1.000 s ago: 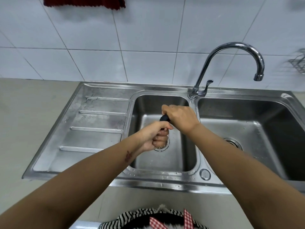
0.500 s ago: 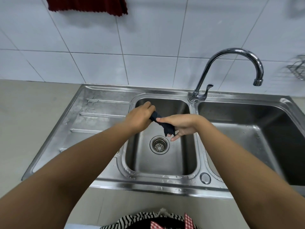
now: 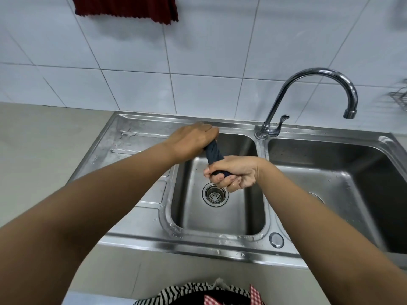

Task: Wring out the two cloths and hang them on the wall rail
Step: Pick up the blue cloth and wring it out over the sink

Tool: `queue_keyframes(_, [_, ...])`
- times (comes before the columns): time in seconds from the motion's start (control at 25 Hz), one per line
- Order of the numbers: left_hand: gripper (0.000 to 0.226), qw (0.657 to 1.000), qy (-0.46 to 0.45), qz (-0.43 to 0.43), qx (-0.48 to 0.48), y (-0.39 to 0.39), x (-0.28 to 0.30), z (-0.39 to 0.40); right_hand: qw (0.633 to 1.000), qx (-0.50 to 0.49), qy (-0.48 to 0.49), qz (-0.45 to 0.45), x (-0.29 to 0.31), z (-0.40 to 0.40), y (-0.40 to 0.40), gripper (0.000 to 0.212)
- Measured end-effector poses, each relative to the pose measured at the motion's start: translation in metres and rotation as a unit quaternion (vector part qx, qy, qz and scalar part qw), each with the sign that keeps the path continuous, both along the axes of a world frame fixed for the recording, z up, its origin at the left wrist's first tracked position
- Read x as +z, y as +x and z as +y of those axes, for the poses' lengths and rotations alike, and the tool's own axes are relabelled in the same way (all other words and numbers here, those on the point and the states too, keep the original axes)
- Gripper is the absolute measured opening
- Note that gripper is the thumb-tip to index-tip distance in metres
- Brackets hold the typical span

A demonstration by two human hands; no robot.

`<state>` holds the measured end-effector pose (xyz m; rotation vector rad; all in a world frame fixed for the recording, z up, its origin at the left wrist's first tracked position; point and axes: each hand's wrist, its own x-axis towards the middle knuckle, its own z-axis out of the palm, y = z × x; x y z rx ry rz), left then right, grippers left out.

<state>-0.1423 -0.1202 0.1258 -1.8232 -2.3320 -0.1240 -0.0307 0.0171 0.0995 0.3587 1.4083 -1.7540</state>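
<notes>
A dark navy cloth is twisted into a tight rope above the left sink basin. My left hand grips its upper end near the basin's back edge. My right hand is closed around its lower end, palm turned up, just above the drain. Most of the cloth is hidden inside both fists. A dark red cloth hangs on the tiled wall at the top left; whatever holds it is out of view.
The steel sink has a ribbed drainboard on the left and a second basin on the right. A curved tap stands between the basins. A wire rack shows at the right edge. Beige counter lies left.
My hands have drawn apart and risen from the drain. The left hand moved up toward the basin's back edge; the right hand closed on the cloth's lower end, twisting it taut.
</notes>
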Motion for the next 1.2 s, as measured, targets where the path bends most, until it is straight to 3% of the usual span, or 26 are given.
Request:
queue_keyframes(0.08, [0.016,0.996,-0.086,0.001,0.03,0.004,0.004,-0.004,0.978,0.039,0.2,0.035,0.001,0.001,-0.003,0.026])
queue_keyframes(0.12, [0.016,0.991,-0.123,-0.001,0.05,0.007,0.004,-0.005,0.945,0.057,0.315,0.073,0.002,0.001,-0.005,0.026])
queue_keyframes(0.16, [0.018,0.986,-0.148,0.005,0.073,0.011,0.001,-0.005,0.894,0.079,0.424,0.119,0.002,0.0,-0.007,0.023])
queue_keyframes(0.24, [0.022,0.978,-0.171,0.003,0.121,0.021,-0.009,-0.004,0.755,0.142,0.609,0.198,-0.001,-0.005,-0.008,0.014])
queue_keyframes(0.32, [0.019,0.966,-0.187,-0.069,0.166,0.031,-0.018,-0.001,0.621,0.18,0.714,0.268,-0.007,-0.007,-0.008,0.021])
queue_keyframes(0.36, [0.015,0.955,-0.194,-0.128,0.185,0.034,-0.022,0.0,0.579,0.192,0.732,0.304,-0.012,-0.006,-0.009,0.023])
queue_keyframes(0.44, [0.015,0.914,-0.179,-0.282,0.23,0.04,-0.03,0.0,0.528,0.21,0.738,0.364,-0.017,-0.002,-0.01,0.018])
queue_keyframes(0.48, [0.017,0.874,-0.148,-0.387,0.254,0.044,-0.033,-0.002,0.514,0.209,0.736,0.388,-0.02,0.001,-0.011,0.014])
queue_keyframes(0.56, [0.021,0.749,-0.067,-0.595,0.284,0.052,-0.034,-0.004,0.492,0.193,0.734,0.427,-0.024,0.007,-0.012,0.015])
queue_keyframes(0.64, [0.029,0.637,0.008,-0.715,0.288,0.062,-0.034,-0.005,0.475,0.166,0.727,0.467,-0.027,0.012,-0.012,0.013])
queue_keyframes(0.8, [0.038,0.465,0.117,-0.831,0.281,0.079,-0.032,0.003,0.493,0.064,0.7,0.513,-0.029,0.014,-0.008,0.012])
queue_keyframes(0.92, [0.04,0.368,0.164,-0.875,0.268,0.09,-0.031,0.008,0.509,0.017,0.68,0.528,-0.031,0.013,-0.004,0.009])
queue_keyframes(1.0, [0.039,0.319,0.186,-0.894,0.255,0.097,-0.03,0.012,0.515,-0.012,0.673,0.53,-0.031,0.011,-0.002,0.009])
queue_keyframes(1.08, [0.038,0.302,0.199,-0.899,0.246,0.099,-0.031,0.015,0.523,-0.046,0.67,0.525,-0.03,0.009,0.0,0.01])
queue_keyframes(1.12, [0.037,0.322,0.197,-0.893,0.247,0.097,-0.033,0.014,0.534,-0.052,0.671,0.511,-0.03,0.008,0.001,0.01])
queue_keyframes(1.2, [0.033,0.414,0.173,-0.856,0.257,0.085,-0.038,0.011,0.567,-0.024,0.685,0.456,-0.027,0.005,0.001,0.013])
